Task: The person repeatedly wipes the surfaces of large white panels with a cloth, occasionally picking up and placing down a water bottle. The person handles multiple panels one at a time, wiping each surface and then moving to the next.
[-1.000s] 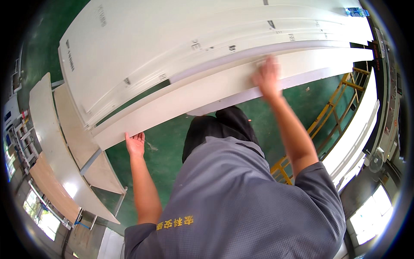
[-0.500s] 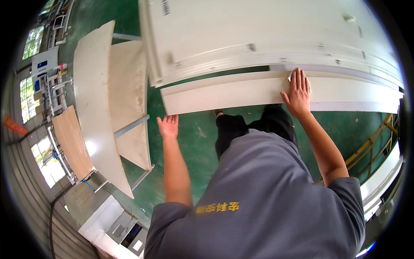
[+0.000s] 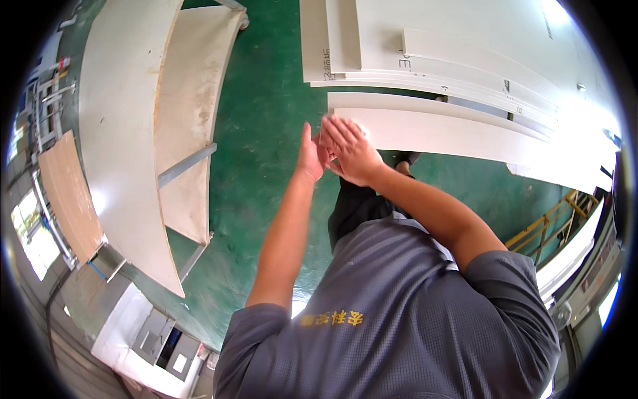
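Observation:
A long white panel strip (image 3: 452, 136) lies in front of me, its left end next to my hands. My right hand (image 3: 355, 151) reaches across to that end with its fingers stretched flat. A small pale pad or cloth (image 3: 363, 129) peeks out from under these fingers; most of it is hidden. Close against it, my left hand (image 3: 312, 154) is held up, palm turned toward the right hand. Its fingers are partly covered by the right hand. Whether the left hand touches the strip's end I cannot tell. A second white strip (image 3: 372, 101) shows just behind the first.
Stacked white boards (image 3: 465, 26) fill the far right, with narrower pieces on top. To the left, large pale boards (image 3: 123, 133) stand on a grey metal frame (image 3: 187, 165). A yellow metal frame (image 3: 548, 219) stands low at the right above the green floor (image 3: 259, 100).
My right hand has slid left along the strip to its end, with the pale pad under it. My left hand has risen beside it. The view has shifted, so the strip appears farther right.

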A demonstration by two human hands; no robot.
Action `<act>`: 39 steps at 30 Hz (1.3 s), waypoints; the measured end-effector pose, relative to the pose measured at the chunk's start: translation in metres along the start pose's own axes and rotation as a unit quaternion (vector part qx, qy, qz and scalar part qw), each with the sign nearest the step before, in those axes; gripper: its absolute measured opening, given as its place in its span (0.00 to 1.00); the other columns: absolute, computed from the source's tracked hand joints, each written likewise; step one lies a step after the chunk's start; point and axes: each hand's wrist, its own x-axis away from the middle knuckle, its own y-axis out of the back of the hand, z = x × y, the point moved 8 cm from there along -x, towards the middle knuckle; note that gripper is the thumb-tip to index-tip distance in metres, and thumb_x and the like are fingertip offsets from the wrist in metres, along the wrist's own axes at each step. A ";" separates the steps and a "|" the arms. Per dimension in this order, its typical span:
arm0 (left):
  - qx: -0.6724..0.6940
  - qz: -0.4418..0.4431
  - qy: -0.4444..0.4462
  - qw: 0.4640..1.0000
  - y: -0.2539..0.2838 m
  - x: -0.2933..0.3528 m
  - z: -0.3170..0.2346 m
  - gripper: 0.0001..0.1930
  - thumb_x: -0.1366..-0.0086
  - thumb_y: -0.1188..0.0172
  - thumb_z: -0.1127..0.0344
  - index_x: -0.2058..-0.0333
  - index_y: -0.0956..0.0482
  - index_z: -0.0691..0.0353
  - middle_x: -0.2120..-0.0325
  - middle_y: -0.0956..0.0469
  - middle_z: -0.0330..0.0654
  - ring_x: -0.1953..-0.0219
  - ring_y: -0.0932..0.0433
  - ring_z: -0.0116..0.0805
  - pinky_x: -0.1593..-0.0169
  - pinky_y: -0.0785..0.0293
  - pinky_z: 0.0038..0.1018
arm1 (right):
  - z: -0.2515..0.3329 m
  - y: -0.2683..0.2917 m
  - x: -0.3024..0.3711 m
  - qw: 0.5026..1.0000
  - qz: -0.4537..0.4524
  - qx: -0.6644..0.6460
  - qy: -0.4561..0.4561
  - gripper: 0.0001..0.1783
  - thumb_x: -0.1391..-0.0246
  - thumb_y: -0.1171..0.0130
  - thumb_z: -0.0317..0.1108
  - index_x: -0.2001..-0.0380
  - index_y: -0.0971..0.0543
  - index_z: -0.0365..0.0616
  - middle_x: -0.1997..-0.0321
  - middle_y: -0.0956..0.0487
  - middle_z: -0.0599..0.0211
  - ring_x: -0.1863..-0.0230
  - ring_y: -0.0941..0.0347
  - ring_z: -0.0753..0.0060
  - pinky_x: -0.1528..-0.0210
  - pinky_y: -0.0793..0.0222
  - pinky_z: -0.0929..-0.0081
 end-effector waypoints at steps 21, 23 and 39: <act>-0.230 0.085 0.039 0.969 0.003 -0.019 -0.006 0.34 0.27 0.49 0.37 0.44 0.26 0.66 0.55 0.16 0.43 0.54 0.16 0.37 0.49 0.18 0.37 | -0.069 0.038 0.106 0.977 -0.134 -0.021 -0.165 0.26 0.44 0.47 0.27 0.41 0.23 0.38 0.29 0.29 0.54 0.26 0.36 0.53 0.24 0.45 0.56; -0.254 0.073 0.034 0.964 0.004 -0.020 -0.009 0.26 0.29 0.40 0.47 0.47 0.24 0.67 0.53 0.17 0.45 0.54 0.16 0.37 0.50 0.17 0.36 | -0.096 0.059 0.147 0.936 -0.222 -0.065 -0.267 0.23 0.45 0.48 0.24 0.45 0.20 0.38 0.35 0.23 0.53 0.33 0.28 0.57 0.32 0.34 0.58; -0.602 0.125 0.088 0.784 -0.039 0.068 0.107 0.23 0.34 0.30 0.56 0.48 0.20 0.67 0.57 0.15 0.45 0.60 0.15 0.37 0.53 0.16 0.35 | -0.123 -0.143 0.338 0.148 -0.534 -0.733 -0.395 0.14 0.35 0.37 0.40 0.52 0.22 0.44 0.58 0.21 0.67 0.59 0.21 0.64 0.56 0.19 0.59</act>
